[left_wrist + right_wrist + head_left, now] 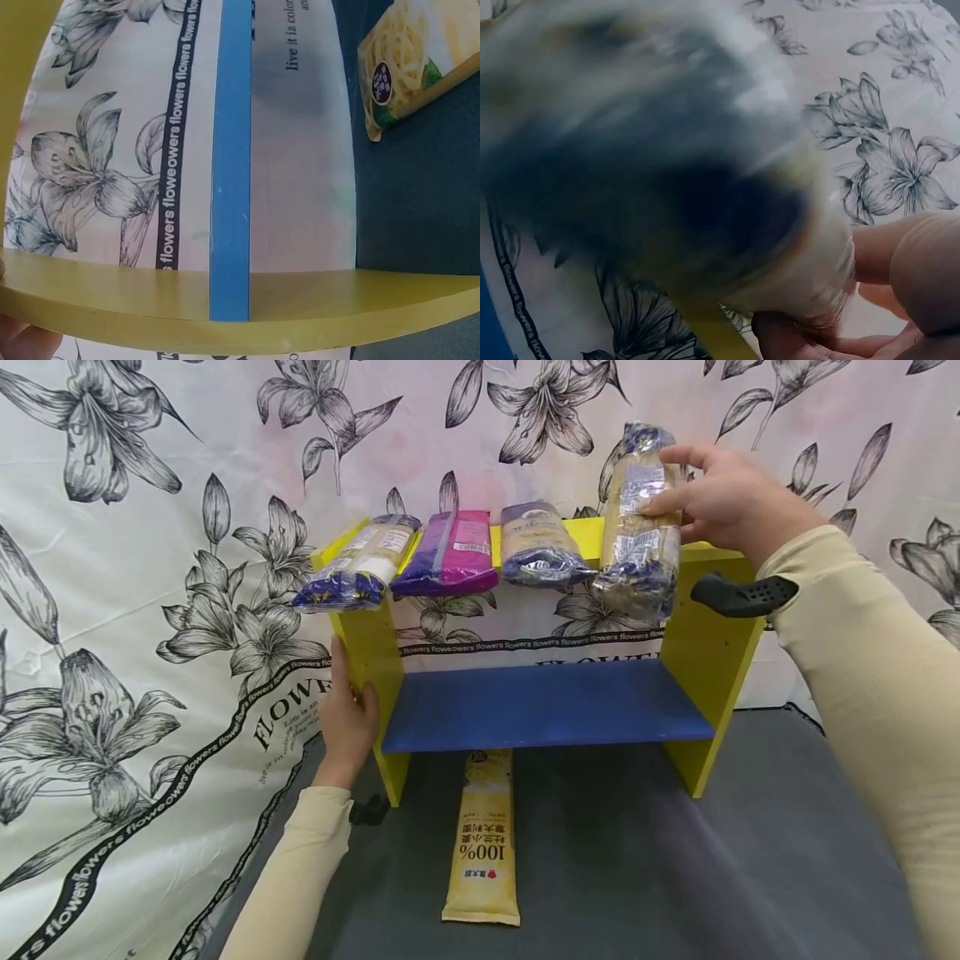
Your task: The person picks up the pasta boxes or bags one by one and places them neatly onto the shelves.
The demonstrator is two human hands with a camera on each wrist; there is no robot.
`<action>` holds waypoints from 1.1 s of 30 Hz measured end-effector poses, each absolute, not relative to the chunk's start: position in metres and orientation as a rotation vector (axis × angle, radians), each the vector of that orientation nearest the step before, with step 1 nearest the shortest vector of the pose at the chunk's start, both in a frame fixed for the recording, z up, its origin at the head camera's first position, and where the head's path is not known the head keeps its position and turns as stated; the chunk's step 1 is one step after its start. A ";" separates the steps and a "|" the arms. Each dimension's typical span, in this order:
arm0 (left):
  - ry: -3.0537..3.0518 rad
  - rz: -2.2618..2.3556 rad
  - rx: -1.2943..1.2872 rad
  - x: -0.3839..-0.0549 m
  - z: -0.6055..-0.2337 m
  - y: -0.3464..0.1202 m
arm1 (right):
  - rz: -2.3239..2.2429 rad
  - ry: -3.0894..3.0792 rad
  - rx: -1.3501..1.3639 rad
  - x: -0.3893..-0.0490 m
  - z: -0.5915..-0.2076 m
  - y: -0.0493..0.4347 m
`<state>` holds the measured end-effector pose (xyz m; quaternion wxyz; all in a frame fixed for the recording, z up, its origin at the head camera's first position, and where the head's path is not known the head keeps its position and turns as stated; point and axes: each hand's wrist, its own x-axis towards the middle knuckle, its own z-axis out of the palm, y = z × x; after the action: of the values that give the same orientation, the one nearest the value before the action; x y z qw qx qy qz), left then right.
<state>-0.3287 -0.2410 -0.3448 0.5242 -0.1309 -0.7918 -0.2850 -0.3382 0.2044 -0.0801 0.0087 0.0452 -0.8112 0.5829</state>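
My right hand (738,497) grips a noodle packet (643,518) in clear and blue wrapping, steeply tilted over the right end of the shelf's top. In the right wrist view the noodle packet (652,165) is blurred and large, with my thumb and fingers around its side. My left hand (347,727) holds the left side panel of the small yellow-and-blue shelf (547,706), index finger pointing up along it. Left of the held packet, a beige-and-blue packet (542,539), a pink-purple packet (453,556) and another clear-and-blue noodle packet (367,560) lie on the top board.
A long yellow pasta packet (483,843) lies on the dark grey tabletop (600,877), its far end beneath the blue board. A white cloth (112,610) with black flower prints hangs behind and at the left.
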 end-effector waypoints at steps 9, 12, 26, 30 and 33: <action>-1.882 -0.666 -0.354 -0.331 -0.346 -0.239 | 1.985 -2.545 0.037 -0.346 -0.083 0.211; -1.867 -0.661 -0.361 -0.332 -0.345 -0.238 | 2.026 -2.518 0.056 -0.346 -0.082 0.213; -1.847 -0.667 -0.340 -0.331 -0.348 -0.242 | 1.114 -2.867 0.354 -0.315 -0.090 0.205; -1.808 -0.662 -0.363 -0.331 -0.348 -0.242 | 0.812 -2.967 0.419 -0.300 -0.087 0.206; -1.801 -0.666 -0.372 -0.331 -0.348 -0.242 | 0.684 -2.990 0.420 -0.291 -0.087 0.204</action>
<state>-0.3310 -0.2416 -0.3477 0.5589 -0.1577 -0.7636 -0.2822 -0.2911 0.2044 -0.0873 0.0230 0.1357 -0.9655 0.2209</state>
